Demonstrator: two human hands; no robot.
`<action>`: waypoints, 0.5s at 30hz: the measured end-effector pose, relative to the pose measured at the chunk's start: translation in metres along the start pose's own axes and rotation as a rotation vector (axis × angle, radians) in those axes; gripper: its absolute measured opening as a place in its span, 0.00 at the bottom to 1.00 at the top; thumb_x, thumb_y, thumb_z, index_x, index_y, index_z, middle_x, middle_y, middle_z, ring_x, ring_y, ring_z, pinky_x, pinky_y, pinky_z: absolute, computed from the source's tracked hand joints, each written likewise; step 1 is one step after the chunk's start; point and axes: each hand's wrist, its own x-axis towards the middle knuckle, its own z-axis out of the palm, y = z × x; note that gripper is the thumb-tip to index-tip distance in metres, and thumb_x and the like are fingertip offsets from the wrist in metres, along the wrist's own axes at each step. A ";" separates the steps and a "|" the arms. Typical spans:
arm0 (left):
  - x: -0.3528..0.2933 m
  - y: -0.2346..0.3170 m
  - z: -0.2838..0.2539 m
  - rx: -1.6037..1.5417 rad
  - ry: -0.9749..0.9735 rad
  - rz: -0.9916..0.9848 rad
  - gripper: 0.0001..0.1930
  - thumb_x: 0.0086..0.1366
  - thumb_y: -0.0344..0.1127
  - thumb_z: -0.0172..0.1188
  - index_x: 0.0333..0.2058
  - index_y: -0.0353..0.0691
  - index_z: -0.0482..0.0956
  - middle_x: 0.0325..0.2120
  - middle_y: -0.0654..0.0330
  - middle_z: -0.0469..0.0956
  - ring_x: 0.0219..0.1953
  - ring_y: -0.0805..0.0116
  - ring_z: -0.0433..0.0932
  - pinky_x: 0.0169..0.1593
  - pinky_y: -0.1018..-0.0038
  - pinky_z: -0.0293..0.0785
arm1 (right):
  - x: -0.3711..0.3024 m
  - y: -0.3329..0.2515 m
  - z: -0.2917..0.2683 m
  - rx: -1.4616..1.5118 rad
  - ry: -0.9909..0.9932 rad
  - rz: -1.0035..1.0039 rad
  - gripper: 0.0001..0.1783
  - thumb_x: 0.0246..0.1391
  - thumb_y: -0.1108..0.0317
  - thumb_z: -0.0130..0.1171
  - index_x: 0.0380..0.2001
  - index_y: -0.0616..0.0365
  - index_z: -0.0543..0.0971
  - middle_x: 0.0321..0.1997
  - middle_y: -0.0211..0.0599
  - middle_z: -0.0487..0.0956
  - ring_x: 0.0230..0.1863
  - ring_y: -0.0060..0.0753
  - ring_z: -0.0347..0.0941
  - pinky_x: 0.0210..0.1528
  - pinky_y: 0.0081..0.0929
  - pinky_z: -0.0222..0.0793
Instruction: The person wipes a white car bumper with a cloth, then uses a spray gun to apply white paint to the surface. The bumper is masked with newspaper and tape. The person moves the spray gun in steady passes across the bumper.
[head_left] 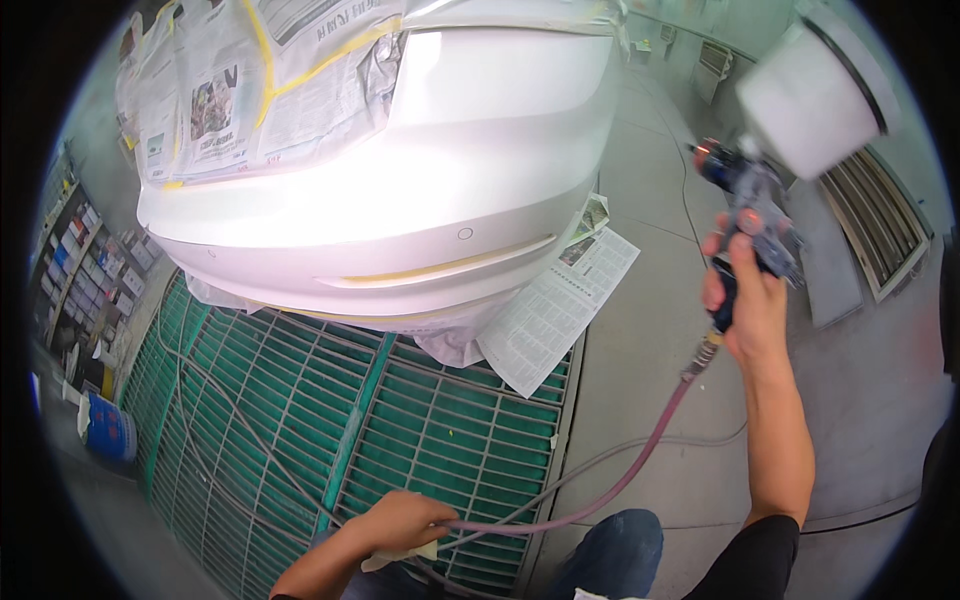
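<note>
My right hand (745, 290) is wrapped round the grip of a spray gun (755, 205), held up at the right. On top of the gun sits a large white paint cup (815, 95), tilted. A reddish air hose (655, 440) runs from the gun's base down to my left hand (405, 522), which is closed round it low in the view. A cream cloth or glove-like piece (400, 556) shows under that hand; whether it is held I cannot tell. Ahead stands a glossy white car bumper (440, 190), apart from both hands.
Newspaper masking (300, 120) with yellow tape covers the upper car. A loose newspaper sheet (560, 310) hangs below the bumper's right side. Grey hoses cross the floor grating (450, 430). Shelves of cans (75, 250) and a blue bucket (108, 428) stand left; a slatted panel (875, 225) leans right.
</note>
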 end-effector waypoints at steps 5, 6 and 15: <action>0.020 -0.006 0.004 0.055 -0.086 -0.016 0.15 0.62 0.43 0.60 0.46 0.48 0.82 0.32 0.56 0.83 0.37 0.51 0.81 0.39 0.58 0.75 | -0.003 0.015 -0.038 -0.290 0.365 -0.019 0.17 0.66 0.53 0.56 0.41 0.59 0.77 0.32 0.29 0.76 0.19 0.15 0.64 0.20 0.18 0.58; 0.023 -0.009 0.006 0.037 -0.094 -0.024 0.15 0.62 0.43 0.59 0.45 0.48 0.82 0.32 0.56 0.83 0.37 0.50 0.81 0.39 0.57 0.75 | -0.005 0.017 -0.037 -0.337 0.382 -0.019 0.20 0.66 0.51 0.55 0.36 0.59 0.77 0.31 0.27 0.75 0.20 0.15 0.64 0.20 0.18 0.57; 0.033 -0.060 0.045 0.043 -0.172 -0.004 0.14 0.59 0.43 0.61 0.42 0.49 0.83 0.31 0.57 0.82 0.38 0.51 0.80 0.39 0.57 0.74 | -0.047 0.000 0.073 -0.222 -0.100 0.153 0.17 0.67 0.56 0.55 0.52 0.53 0.73 0.37 0.32 0.76 0.21 0.17 0.66 0.21 0.16 0.61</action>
